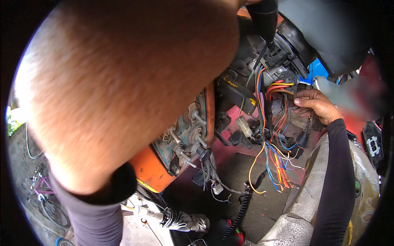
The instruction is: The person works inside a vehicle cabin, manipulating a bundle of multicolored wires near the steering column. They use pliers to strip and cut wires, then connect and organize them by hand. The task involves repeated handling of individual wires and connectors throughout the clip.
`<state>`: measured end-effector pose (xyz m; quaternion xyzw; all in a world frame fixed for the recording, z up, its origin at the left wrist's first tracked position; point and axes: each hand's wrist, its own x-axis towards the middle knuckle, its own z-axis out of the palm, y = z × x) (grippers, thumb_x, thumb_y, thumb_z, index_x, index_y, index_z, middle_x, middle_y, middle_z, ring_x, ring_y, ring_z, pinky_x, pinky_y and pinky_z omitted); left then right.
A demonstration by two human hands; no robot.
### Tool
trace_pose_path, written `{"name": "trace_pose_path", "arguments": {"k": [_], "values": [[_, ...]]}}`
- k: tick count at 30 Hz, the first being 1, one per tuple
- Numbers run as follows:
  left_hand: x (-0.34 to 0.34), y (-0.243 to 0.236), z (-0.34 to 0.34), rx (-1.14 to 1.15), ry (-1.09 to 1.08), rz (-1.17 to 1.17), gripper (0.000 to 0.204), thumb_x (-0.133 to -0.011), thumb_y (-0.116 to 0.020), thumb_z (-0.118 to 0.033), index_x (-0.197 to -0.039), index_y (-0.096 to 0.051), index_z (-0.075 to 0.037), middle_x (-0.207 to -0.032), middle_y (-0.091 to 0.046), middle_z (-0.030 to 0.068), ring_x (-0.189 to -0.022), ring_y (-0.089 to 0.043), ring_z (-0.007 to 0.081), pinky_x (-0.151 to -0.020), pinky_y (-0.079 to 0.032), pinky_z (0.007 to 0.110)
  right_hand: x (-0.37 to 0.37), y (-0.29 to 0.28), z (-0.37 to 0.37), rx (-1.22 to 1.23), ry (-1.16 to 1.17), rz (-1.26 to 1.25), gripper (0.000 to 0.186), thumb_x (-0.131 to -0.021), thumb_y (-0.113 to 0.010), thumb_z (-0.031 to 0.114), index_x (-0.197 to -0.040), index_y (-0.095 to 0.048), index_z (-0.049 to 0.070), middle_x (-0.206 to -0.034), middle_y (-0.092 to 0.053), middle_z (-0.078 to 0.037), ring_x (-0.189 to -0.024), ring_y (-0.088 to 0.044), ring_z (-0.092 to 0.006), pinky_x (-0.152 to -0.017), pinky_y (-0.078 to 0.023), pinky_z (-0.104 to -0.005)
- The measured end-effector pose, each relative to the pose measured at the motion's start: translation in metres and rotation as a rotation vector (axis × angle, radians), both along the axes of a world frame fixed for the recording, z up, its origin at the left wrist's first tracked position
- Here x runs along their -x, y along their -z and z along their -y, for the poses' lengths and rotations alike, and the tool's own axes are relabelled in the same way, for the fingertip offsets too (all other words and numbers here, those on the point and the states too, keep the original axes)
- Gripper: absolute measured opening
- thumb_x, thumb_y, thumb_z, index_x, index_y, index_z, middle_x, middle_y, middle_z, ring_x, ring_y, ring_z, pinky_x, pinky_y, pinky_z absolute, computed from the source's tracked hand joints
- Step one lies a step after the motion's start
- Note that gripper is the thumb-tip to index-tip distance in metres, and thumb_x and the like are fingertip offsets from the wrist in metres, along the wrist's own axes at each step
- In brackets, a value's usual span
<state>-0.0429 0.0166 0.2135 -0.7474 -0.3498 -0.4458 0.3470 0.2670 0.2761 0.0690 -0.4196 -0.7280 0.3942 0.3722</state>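
My left forearm (135, 82) is very close and fills the upper left. Only a sliver of my left hand (243, 2) shows at the top edge, beside a black tapered handle (263, 18); its fingers are hidden. My right hand (316, 105) is closed at the right of the steering column, thumb against bent fingers, by the end of a thick brown wire (285, 91). What it pinches cannot be made out. A bundle of coloured wires (262, 110) hangs from the column, its loose bare ends (283, 184) fanned out below. A white connector (245, 127) dangles beside it.
An orange panel (150, 170) with metal levers (176, 137) stands left of the wires. Below lies a textured floor mat (262, 209), with a black coiled cord (243, 211) over it. A worn, cracked seat (291, 229) is at lower right. More loose wires (211, 176) hang beneath the panel.
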Motion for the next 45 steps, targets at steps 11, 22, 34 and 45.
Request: {"name": "trace_pose_path", "arguments": {"k": [11, 22, 34, 45], "values": [[-0.002, -0.045, 0.022, 0.197, -0.054, -0.228, 0.031, -0.098, -0.076, -0.016, -0.126, -0.075, -0.003, -0.104, -0.076, 0.0051, -0.093, -0.069, 0.0097, -0.084, -0.056, 0.026, 0.010, 0.005, -0.014, 0.018, 0.017, 0.066, 0.047, -0.094, -0.077, 0.036, -0.127, -0.070, 0.003, -0.106, -0.077, -0.007, -0.086, -0.071, -0.0135, -0.072, -0.058, -0.0271], [0.009, -0.057, 0.015, 0.257, 0.027, -0.263, 0.029, -0.098, -0.076, -0.015, -0.123, -0.076, -0.002, -0.100, -0.076, 0.0045, -0.091, -0.069, 0.0089, -0.083, -0.056, 0.025, -0.007, 0.013, -0.018, 0.041, 0.124, 0.201, 0.046, -0.094, -0.078, 0.036, -0.126, -0.073, 0.003, -0.108, -0.077, -0.007, -0.088, -0.074, -0.0180, -0.072, -0.058, -0.0307], [0.001, -0.065, 0.021, 0.287, 0.012, -0.282, 0.026, -0.097, -0.075, -0.013, -0.121, -0.077, -0.001, -0.096, -0.076, 0.0039, -0.090, -0.068, 0.0081, -0.081, -0.056, 0.025, 0.007, 0.015, -0.023, 0.037, 0.079, 0.198, 0.045, -0.092, -0.080, 0.037, -0.122, -0.075, 0.005, -0.107, -0.078, -0.007, -0.086, -0.075, -0.0182, -0.070, -0.058, -0.0314], [0.002, -0.056, 0.020, 0.296, 0.086, -0.184, 0.024, -0.097, -0.075, -0.012, -0.118, -0.078, 0.000, -0.092, -0.077, 0.0033, -0.089, -0.068, 0.0073, -0.080, -0.056, 0.024, 0.003, 0.012, -0.015, 0.028, 0.092, 0.163, 0.045, -0.092, -0.080, 0.037, -0.120, -0.076, 0.003, -0.103, -0.078, -0.009, -0.086, -0.076, -0.0202, -0.071, -0.061, -0.0331]]}}
